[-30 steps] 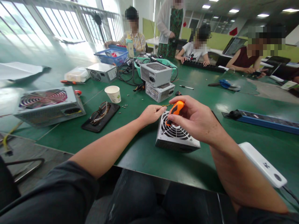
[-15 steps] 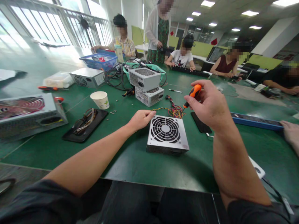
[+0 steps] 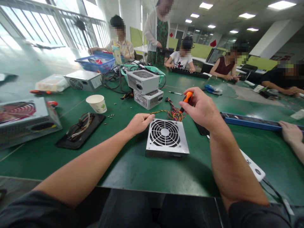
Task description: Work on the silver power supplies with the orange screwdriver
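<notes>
A silver power supply unit (image 3: 167, 137) with a round fan grille facing up lies on the green table in front of me. At its back left corner my left hand (image 3: 142, 123) is closed, thumb against fingers; a yellow-black twisted cable (image 3: 158, 111) starts at the fingertips. My right hand (image 3: 200, 106) grips an orange and black screwdriver (image 3: 187, 97), pointing down at the back right of the unit. Red, yellow and black wires (image 3: 175, 115) bunch behind the unit, and the screwdriver's tip is lost among them.
Two stacked power supplies (image 3: 143, 83), a paper cup (image 3: 97, 104), small screws (image 3: 110, 117) and a black tray with glasses (image 3: 79, 131) lie beyond and left. At right are a blue power strip (image 3: 251, 121), a person's hand (image 3: 291, 131) and a white power strip (image 3: 253, 164).
My right hand has lowered the screwdriver toward the wires and the unit's back right corner. My left hand keeps its place at the back left corner. The whole view has shifted slightly.
</notes>
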Demonstrator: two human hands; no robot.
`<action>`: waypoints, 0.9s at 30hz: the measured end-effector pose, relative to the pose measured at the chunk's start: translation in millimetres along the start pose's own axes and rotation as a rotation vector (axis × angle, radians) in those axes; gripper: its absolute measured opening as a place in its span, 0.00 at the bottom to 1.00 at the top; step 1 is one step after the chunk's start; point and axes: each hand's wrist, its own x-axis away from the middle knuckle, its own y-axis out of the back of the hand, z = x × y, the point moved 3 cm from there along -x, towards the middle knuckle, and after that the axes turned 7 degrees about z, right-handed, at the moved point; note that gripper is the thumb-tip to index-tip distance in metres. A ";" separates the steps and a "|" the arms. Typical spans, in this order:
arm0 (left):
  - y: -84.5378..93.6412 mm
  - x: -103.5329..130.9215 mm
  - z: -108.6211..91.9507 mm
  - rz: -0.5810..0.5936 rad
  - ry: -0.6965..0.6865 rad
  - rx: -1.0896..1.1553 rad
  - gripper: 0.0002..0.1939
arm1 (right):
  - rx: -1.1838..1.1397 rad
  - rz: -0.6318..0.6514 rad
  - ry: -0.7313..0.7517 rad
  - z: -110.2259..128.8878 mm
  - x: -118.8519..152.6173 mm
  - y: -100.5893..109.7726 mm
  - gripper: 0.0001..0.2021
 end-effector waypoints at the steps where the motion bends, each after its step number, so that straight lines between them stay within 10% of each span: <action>1: 0.0 0.0 0.1 -0.001 -0.002 0.000 0.27 | 0.017 0.007 -0.004 1.6 0.2 0.3 0.15; 21: 0.0 -1.2 5.1 0.007 0.002 0.029 0.28 | 0.180 0.065 0.064 19.3 5.3 -5.6 0.18; 27: -3.7 -3.5 10.3 0.020 0.056 0.134 0.31 | -0.023 -0.120 0.058 12.0 3.4 4.6 0.19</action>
